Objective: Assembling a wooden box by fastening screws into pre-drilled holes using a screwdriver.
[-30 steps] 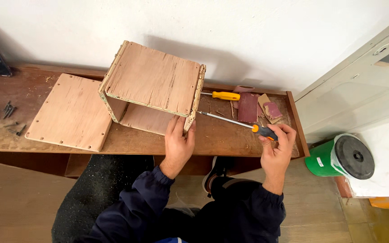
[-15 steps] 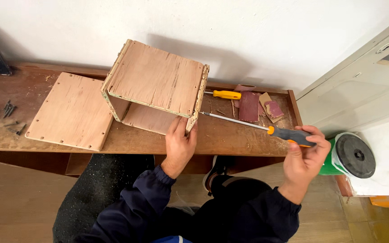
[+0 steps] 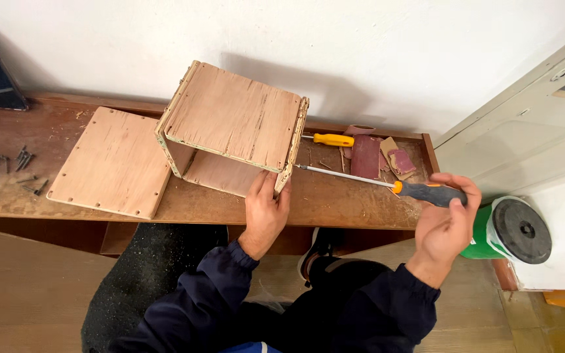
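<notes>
— Leftmost, where does the plywood box [image 3: 233,124] sit?
— Tilted on the wooden bench [image 3: 335,206], beside a loose panel [image 3: 114,161]; the person's left hand [image 3: 265,212] presses its near right corner, fingers wrapped on the edge.
— And rightward?
— The right hand [image 3: 445,222] pinches a long screwdriver [image 3: 387,184] by its grey-orange handle. Its shaft lies along the bench, tip pointing left at the box's edge, just beside the left hand.

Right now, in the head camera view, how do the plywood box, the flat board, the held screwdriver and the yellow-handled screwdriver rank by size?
1. plywood box
2. flat board, somewhat smaller
3. held screwdriver
4. yellow-handled screwdriver, partly hidden behind the box, so unsure
</notes>
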